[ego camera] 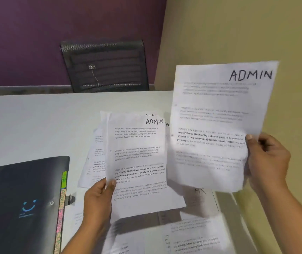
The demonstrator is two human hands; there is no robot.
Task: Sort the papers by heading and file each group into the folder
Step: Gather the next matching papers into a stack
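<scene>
The white surface [27, 125] spreads before you, and the black plastic folder with coloured side tabs [18, 189] lies at its near left. Loose printed white papers [192, 235] lie along the near edge. Your right hand [267, 162] pinches the right edge of a raised white sheet headed ADMIN [216, 116]. Your left hand [97, 198] pinches the near-left edge of a second ADMIN sheet [139, 156], held over the middle.

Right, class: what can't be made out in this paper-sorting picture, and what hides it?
Head view:
- rear sheet heading: covered by front ADMIN sheet in left hand.
- raised ADMIN sheet in right hand: upper text blurred.
- folder tabs: lower labels blurred, cut by bottom edge.
</scene>
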